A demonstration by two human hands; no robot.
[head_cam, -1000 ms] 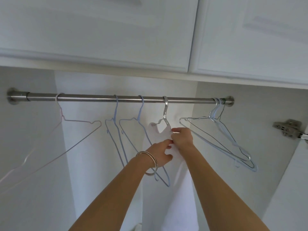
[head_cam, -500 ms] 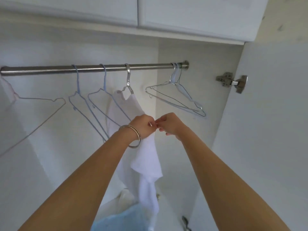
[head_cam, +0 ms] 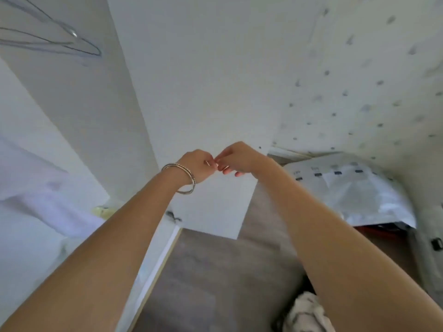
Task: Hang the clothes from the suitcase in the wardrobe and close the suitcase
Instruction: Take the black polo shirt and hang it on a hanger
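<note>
Meeting fingertip to fingertip before the wardrobe door (head_cam: 211, 92), left hand (head_cam: 199, 164) and right hand (head_cam: 236, 158) pinch nothing visible.

Both arms extended forward, hands meeting.
Left hand (head_cam: 199, 165) and right hand (head_cam: 236, 156) loosely curled, fingertips touching; nothing visibly held.

The white open wardrobe door (head_cam: 203, 92) stands straight ahead, just behind both hands and blocking any reach forward. To its left, the wardrobe interior is open, crossed high up by thin wire hangers (head_cam: 60, 41) and lower down by a hanging white garment (head_cam: 36, 188). Right of the door, grey-brown wooden floor (head_cam: 215, 271) lies bare down to a crumpled cream cloth (head_cam: 306, 312) and a clear plastic-wrapped bundle (head_cam: 359, 188).
</note>
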